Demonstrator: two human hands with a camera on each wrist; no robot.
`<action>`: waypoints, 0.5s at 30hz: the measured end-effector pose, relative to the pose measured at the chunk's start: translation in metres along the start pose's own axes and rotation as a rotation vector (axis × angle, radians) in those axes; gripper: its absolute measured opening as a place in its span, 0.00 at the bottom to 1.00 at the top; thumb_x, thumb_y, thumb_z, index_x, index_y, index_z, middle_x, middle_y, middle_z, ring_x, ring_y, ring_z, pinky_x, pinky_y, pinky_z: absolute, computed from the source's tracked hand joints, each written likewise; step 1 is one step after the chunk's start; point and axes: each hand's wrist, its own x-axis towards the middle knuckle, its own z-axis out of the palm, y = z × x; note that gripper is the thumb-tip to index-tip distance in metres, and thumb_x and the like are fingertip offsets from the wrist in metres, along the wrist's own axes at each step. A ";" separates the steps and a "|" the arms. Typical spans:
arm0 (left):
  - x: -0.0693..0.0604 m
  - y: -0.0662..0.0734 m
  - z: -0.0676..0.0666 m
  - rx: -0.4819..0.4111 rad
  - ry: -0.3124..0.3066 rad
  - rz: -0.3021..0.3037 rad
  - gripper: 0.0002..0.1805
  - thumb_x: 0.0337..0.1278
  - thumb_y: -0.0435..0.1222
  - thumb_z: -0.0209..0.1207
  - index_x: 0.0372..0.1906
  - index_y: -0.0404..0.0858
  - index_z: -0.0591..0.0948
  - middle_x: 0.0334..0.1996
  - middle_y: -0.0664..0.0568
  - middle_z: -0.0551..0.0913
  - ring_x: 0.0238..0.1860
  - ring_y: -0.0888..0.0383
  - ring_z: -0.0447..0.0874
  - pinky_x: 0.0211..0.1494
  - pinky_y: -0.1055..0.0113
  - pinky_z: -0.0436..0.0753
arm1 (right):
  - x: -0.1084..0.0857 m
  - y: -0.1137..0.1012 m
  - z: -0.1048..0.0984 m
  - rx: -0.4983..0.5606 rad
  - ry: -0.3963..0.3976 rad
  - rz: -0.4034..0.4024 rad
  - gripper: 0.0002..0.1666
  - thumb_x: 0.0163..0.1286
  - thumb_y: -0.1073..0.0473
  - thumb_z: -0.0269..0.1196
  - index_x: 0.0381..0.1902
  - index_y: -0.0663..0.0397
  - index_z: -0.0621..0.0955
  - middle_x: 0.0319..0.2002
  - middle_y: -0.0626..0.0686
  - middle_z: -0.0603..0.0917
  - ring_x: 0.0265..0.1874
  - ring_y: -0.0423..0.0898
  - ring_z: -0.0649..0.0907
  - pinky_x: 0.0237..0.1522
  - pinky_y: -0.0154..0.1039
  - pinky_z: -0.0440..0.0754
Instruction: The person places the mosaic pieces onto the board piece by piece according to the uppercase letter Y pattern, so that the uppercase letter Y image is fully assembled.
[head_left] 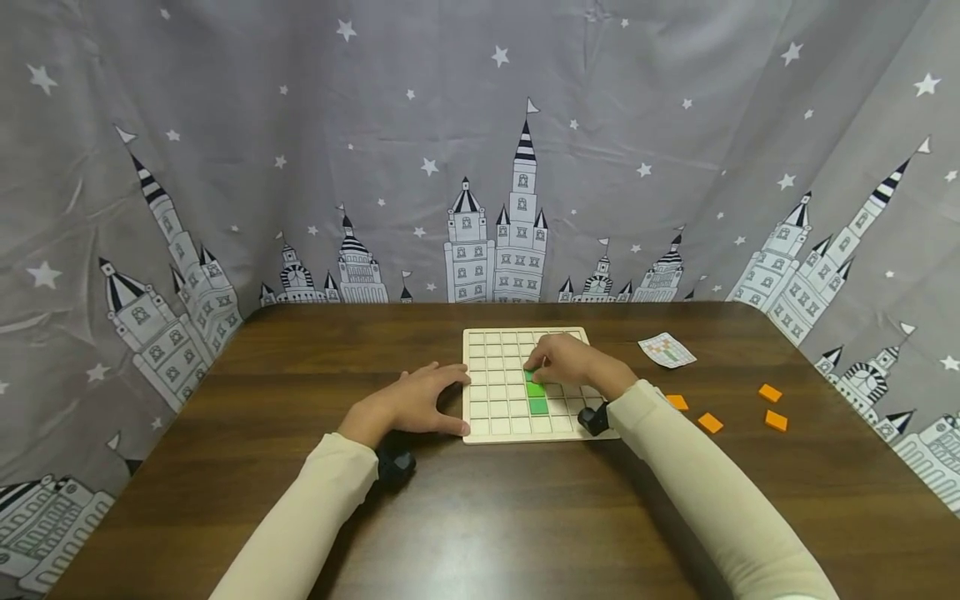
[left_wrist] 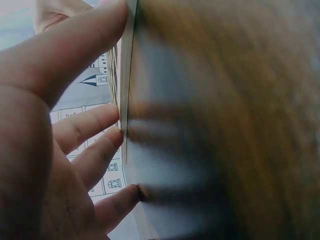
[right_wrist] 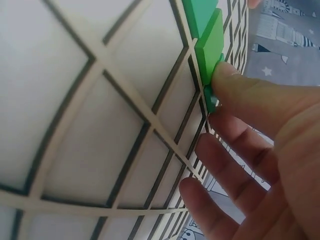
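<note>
A pale wooden grid board (head_left: 498, 427) lies on the table in the head view. My left hand (head_left: 412, 404) touches its left edge with thumb and fingertips, the fingers spread and fairly straight. Over the board's middle, my right hand (head_left: 566, 360) pinches a darker green tile (right_wrist: 210, 99) between thumb and index finger, at the surface of the grid. Part of that tile is hidden by the thumb. Directly nearer to me in the same column are a light green tile (head_left: 536, 389) and another darker green tile (head_left: 538, 407). In the right wrist view the light green tile looks slightly raised.
Several orange tiles (head_left: 710, 422) lie scattered on the brown table (head_left: 420, 533) to the right of the board. Behind them is a small printed card (head_left: 667, 350) with a coloured grid. A grey curtain (head_left: 480, 108) with castles and stars hangs behind the table.
</note>
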 end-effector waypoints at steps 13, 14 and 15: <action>0.000 0.001 0.001 -0.001 -0.004 -0.007 0.45 0.52 0.58 0.71 0.72 0.43 0.71 0.77 0.48 0.62 0.76 0.34 0.50 0.66 0.23 0.48 | 0.001 -0.001 0.002 0.046 0.047 0.086 0.12 0.63 0.65 0.73 0.46 0.59 0.90 0.41 0.53 0.86 0.42 0.49 0.84 0.43 0.40 0.82; 0.000 0.001 0.002 -0.003 -0.003 -0.007 0.45 0.52 0.58 0.71 0.72 0.43 0.71 0.77 0.48 0.62 0.76 0.34 0.50 0.66 0.23 0.48 | 0.002 -0.002 0.002 0.048 0.045 0.101 0.12 0.63 0.65 0.73 0.45 0.59 0.90 0.43 0.53 0.86 0.44 0.49 0.84 0.45 0.40 0.83; 0.001 0.001 0.002 -0.004 -0.001 -0.006 0.44 0.52 0.57 0.71 0.72 0.43 0.71 0.77 0.48 0.62 0.76 0.34 0.50 0.66 0.23 0.48 | 0.002 -0.002 0.002 0.051 0.042 0.117 0.12 0.63 0.65 0.73 0.45 0.58 0.90 0.44 0.53 0.86 0.45 0.50 0.85 0.46 0.41 0.83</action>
